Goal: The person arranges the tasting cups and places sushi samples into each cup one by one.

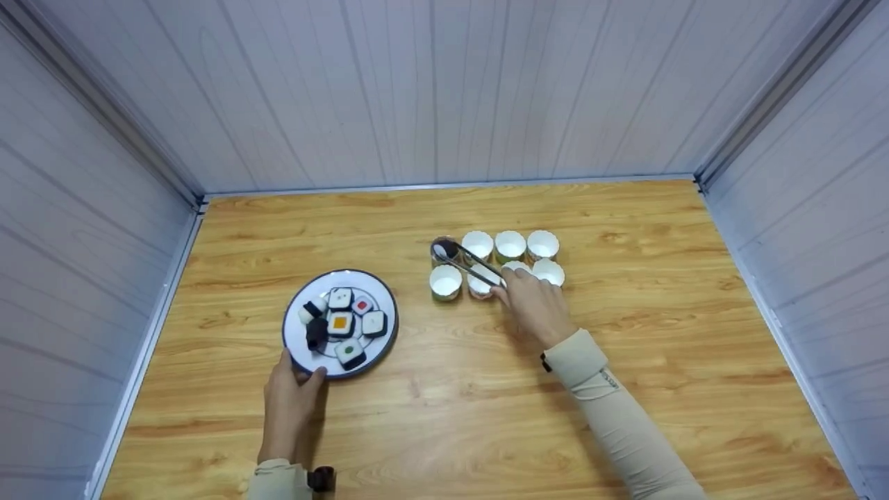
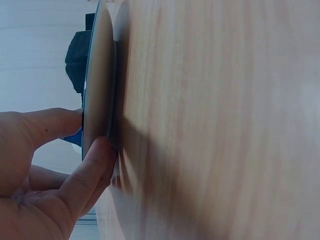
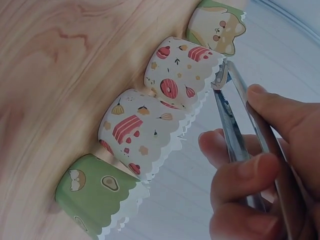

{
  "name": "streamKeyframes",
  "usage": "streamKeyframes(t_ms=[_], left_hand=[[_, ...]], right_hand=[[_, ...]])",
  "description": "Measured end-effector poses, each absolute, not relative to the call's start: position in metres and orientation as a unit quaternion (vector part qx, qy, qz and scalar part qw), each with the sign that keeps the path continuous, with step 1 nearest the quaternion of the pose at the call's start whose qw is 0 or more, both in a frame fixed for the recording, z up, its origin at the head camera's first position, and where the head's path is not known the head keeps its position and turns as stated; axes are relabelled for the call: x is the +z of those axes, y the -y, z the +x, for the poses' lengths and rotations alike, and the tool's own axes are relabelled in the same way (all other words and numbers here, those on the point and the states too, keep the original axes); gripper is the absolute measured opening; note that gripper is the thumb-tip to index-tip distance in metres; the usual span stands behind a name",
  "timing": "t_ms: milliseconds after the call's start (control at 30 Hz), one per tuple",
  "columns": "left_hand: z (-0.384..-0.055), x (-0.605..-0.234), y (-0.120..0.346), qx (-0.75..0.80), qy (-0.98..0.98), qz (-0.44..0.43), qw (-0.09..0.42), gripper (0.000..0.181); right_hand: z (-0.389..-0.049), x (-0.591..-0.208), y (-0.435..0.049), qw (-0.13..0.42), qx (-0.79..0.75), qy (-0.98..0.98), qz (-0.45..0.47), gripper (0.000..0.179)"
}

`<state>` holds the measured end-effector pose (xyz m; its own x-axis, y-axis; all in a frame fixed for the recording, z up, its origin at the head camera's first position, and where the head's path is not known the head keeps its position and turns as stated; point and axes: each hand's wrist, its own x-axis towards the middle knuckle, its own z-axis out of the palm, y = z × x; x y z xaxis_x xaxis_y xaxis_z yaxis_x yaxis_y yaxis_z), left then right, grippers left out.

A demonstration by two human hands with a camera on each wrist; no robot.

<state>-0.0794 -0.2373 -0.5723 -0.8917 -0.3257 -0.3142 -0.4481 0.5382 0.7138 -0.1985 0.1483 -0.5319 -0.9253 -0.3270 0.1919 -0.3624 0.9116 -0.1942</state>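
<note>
My left hand [image 1: 286, 406] pinches the near-left rim of a white plate [image 1: 384, 305] with a dark blue edge; thumb above, fingers beneath in the left wrist view. Several toy-like sushi pieces [image 1: 340, 324] lie on the plate. My right hand [image 1: 538, 305] grips metal tongs [image 1: 479, 261], whose tips reach the back-left paper cup [image 1: 435, 260]. A dark, partly white sushi piece [image 1: 450, 246] is at the tips, in the cup's mouth; whether the tips still hold it I cannot tell. In the right wrist view the tongs [image 3: 231, 127] pass above the scalloped cup rims.
Several paper baking cups [image 1: 510, 244] stand close together in two rows; the right hand hides part of the front row. A green cup [image 3: 95, 190] and patterned ones show from the side. Panel walls [image 1: 444, 90] enclose the wooden table [image 1: 430, 417] at back and sides.
</note>
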Motion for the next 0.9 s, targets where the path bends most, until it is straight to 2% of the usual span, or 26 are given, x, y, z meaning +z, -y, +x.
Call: streamKeyframes(t_ms=[300, 467, 633, 900], left_hand=[[-0.082, -0.572, 0.236, 0.427, -0.87, -0.233, 0.087, 0.075], [-0.082, -0.573, 0.236, 0.426, -0.87, -0.234, 0.083, 0.074], [-0.078, -0.574, 0.236, 0.422, -0.877, -0.219, 0.066, 0.074], [-0.079, -0.573, 0.236, 0.426, -0.876, -0.219, 0.064, 0.075]], right_hand=[[-0.197, -0.528, -0.148, 0.066, 0.116, 0.977, 0.167, 0.035], [-0.192, -0.525, -0.144, 0.079, 0.12, 0.974, 0.172, 0.041], [-0.182, -0.525, -0.132, 0.088, 0.148, 0.958, 0.229, 0.046], [-0.166, -0.533, -0.111, 0.034, 0.16, 0.932, 0.324, 0.048]])
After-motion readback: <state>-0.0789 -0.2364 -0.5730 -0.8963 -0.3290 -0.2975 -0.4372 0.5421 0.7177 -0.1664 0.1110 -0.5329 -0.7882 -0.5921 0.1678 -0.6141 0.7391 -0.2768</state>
